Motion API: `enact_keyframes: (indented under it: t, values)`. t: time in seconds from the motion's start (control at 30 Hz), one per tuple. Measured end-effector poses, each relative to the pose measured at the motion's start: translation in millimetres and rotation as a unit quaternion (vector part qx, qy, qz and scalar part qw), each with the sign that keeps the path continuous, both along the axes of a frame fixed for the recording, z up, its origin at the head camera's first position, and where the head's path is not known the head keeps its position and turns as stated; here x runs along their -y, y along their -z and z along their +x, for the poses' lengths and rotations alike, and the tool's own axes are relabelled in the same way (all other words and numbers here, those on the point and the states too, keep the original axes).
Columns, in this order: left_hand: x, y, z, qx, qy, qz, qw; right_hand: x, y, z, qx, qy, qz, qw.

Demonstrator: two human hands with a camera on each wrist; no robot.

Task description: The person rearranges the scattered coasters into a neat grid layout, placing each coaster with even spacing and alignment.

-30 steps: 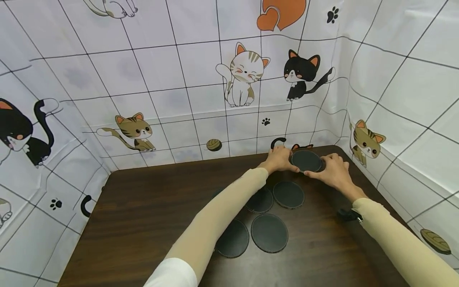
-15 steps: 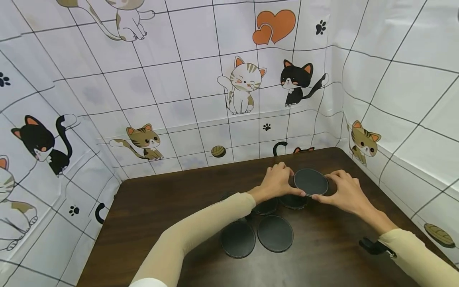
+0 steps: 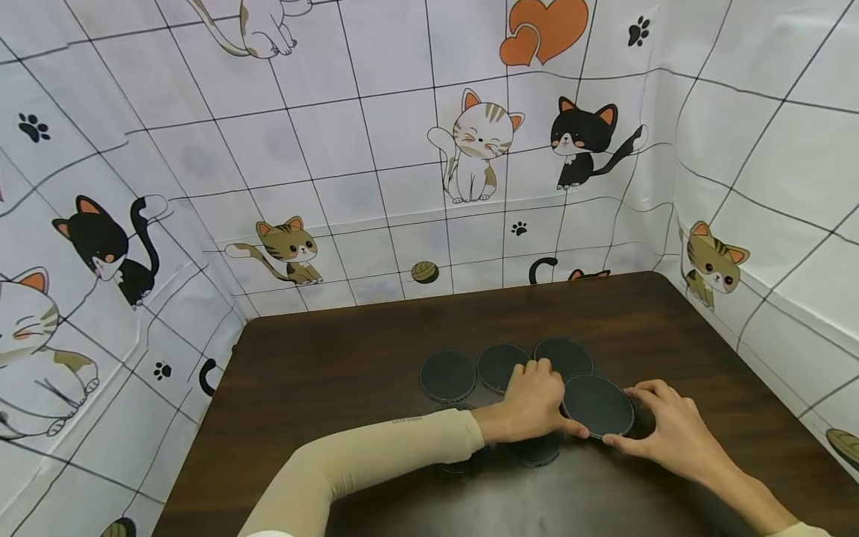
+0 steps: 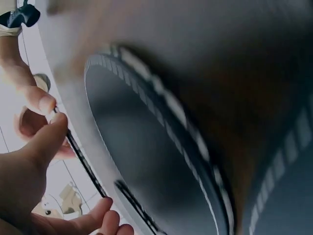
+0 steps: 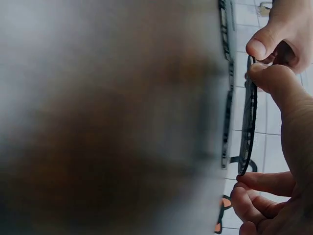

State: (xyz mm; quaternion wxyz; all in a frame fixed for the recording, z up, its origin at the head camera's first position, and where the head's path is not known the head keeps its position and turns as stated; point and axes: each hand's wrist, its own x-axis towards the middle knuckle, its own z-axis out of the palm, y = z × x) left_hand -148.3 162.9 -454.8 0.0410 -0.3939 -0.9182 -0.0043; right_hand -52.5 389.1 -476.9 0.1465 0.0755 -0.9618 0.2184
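A black round coaster [image 3: 599, 405] with a stitched edge is held between both hands. My left hand [image 3: 533, 403] pinches its left rim and my right hand [image 3: 661, 425] pinches its right rim, the two thumbs close together at the near edge. Seen edge-on in the right wrist view, the held coaster [image 5: 249, 117] is raised over the table. Three like coasters form a back row: a left one [image 3: 447, 376], a middle one [image 3: 503, 367] and a right one [image 3: 564, 358]. A nearer coaster [image 3: 537, 452] is partly hidden below my left hand, and others lie mostly under the left forearm.
The dark brown wooden table [image 3: 335, 358] reaches back to a white wall covering [image 3: 376, 149] printed with cats and grid lines. Another covered wall [image 3: 792, 186] rises along the right side.
Both hands have carried the coaster from near the back edge of the table toward me, past the back row. That back row now shows more fully. The head view has shifted slightly.
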Motion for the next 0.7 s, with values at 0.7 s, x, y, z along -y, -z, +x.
enact_keyframes:
  t: [0.7]
  values:
    - [8.9,4.4,12.3,0.012,0.006,-0.053,0.9985,4.7,2.8,1.8,0.076,-0.024,0.031,0.9963]
